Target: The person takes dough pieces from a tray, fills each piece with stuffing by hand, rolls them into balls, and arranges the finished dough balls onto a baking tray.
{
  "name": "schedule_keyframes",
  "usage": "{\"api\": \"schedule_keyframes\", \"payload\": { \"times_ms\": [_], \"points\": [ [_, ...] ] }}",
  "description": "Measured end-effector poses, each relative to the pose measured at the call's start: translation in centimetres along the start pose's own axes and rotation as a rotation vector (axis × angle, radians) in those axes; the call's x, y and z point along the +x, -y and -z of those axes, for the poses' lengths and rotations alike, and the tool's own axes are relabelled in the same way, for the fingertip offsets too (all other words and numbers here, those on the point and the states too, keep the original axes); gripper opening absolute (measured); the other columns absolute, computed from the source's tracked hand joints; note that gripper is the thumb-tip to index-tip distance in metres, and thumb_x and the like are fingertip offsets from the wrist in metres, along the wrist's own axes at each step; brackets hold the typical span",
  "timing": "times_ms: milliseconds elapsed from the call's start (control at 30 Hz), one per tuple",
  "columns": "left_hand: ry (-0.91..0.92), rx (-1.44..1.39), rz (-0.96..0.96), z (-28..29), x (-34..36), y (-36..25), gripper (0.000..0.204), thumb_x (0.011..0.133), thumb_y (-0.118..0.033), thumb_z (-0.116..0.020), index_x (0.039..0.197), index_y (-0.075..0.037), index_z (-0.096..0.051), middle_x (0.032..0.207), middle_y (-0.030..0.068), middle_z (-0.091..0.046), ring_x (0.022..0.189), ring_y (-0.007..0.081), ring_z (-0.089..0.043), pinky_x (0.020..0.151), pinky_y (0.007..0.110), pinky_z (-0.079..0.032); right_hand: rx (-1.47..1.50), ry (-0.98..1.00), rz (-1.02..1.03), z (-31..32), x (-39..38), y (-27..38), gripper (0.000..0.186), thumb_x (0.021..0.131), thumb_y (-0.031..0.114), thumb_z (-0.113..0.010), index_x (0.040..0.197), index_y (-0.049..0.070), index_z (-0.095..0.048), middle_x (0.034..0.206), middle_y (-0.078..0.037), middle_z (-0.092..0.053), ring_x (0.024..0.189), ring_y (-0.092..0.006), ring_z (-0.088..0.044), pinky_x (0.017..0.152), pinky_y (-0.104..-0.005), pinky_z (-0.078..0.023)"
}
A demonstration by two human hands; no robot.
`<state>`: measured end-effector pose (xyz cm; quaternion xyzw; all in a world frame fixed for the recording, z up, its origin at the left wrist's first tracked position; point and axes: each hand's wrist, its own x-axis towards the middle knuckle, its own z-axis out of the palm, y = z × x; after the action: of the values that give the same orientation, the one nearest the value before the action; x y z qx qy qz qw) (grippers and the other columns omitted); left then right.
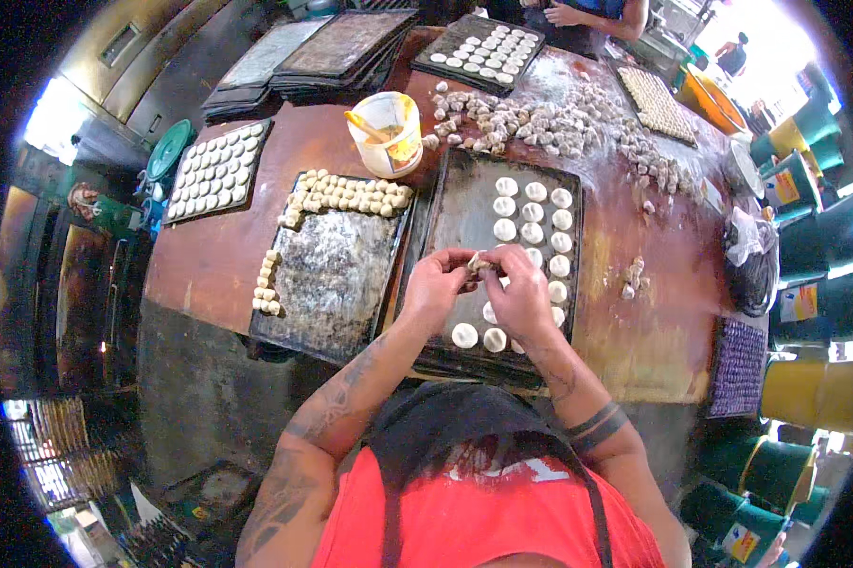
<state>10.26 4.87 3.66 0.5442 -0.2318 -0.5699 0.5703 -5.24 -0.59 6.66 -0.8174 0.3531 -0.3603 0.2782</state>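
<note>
Both my hands meet above a dark baking tray [462,204] that carries rows of flattened white dough rounds [504,230]. Between the fingertips of my left hand [438,284] and my right hand [519,292] is a small piece of dough [478,264] with a brownish filling showing. Each hand pinches it from its own side. To the left lies another tray [337,265], floured, with small dough balls [351,194] along its far side and left edge. Brown filling balls [559,118] are heaped on the table beyond the right tray.
A white bucket [403,156] with an orange-handled tool stands behind the trays. Filled trays [220,170] sit at the left, back and right table edges, stacked trays [341,52] at the back left. Across the table is another person [592,19]. Green and yellow buckets [815,312] line the right.
</note>
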Motion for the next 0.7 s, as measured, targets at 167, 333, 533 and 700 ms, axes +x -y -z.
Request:
{"api": "schedule_keyframes", "payload": {
  "times_ms": [167, 333, 533, 700],
  "points": [
    [-0.012, -0.103, 0.041, 1.2, 0.5, 0.3, 0.023, 0.095, 0.0, -0.059, 0.118, 0.002, -0.065, 0.108, 0.011, -0.072, 0.094, 0.0186, -0.071, 0.085, 0.034, -0.06, 0.243, -0.088, -0.307, 2.2, 0.3, 0.3, 0.018, 0.092, 0.005, -0.071, 0.109, 0.003, -0.071, 0.101, -0.01, -0.074, 0.088, -0.019, -0.071, 0.081, -0.0336, -0.057],
    [0.021, -0.588, 0.089, 1.0, 1.3, 1.0, 0.029, 0.092, -0.001, -0.065, 0.12, 0.004, -0.063, 0.11, 0.0148, -0.072, 0.095, 0.027, -0.071, 0.087, 0.041, -0.059, 0.637, -0.047, -0.521, 3.5, 0.1, -1.7, 0.025, 0.092, 0.004, -0.071, 0.116, 0.002, -0.069, 0.1, -0.007, -0.074, 0.094, -0.0145, -0.069, 0.083, -0.0314, -0.056],
    [0.037, -0.241, -0.006, -0.9, 0.0, -1.1, 0.027, 0.095, -0.003, -0.07, 0.12, 0.002, -0.062, 0.109, 0.0094, -0.071, 0.095, 0.0184, -0.07, 0.088, 0.034, -0.059, 0.271, -0.034, -0.255, 3.3, 0.3, 1.9, 0.019, 0.091, 0.008, -0.073, 0.109, 0.002, -0.069, 0.1, -0.012, -0.073, 0.09, -0.0248, -0.072, 0.082, -0.0365, -0.057],
    [0.057, -0.304, 0.09, -2.4, -0.9, -1.5, 0.031, 0.099, -0.009, -0.069, 0.126, 0.003, -0.061, 0.113, 0.0093, -0.07, 0.101, 0.0148, -0.069, 0.09, 0.029, -0.058, -0.134, -0.024, 0.127, 1.8, 0.3, 0.3, 0.02, 0.084, 0.0, -0.073, 0.103, 0.001, -0.069, 0.102, -0.015, -0.069, 0.098, -0.0255, -0.07, 0.08, -0.035, -0.056]
  ]
}}
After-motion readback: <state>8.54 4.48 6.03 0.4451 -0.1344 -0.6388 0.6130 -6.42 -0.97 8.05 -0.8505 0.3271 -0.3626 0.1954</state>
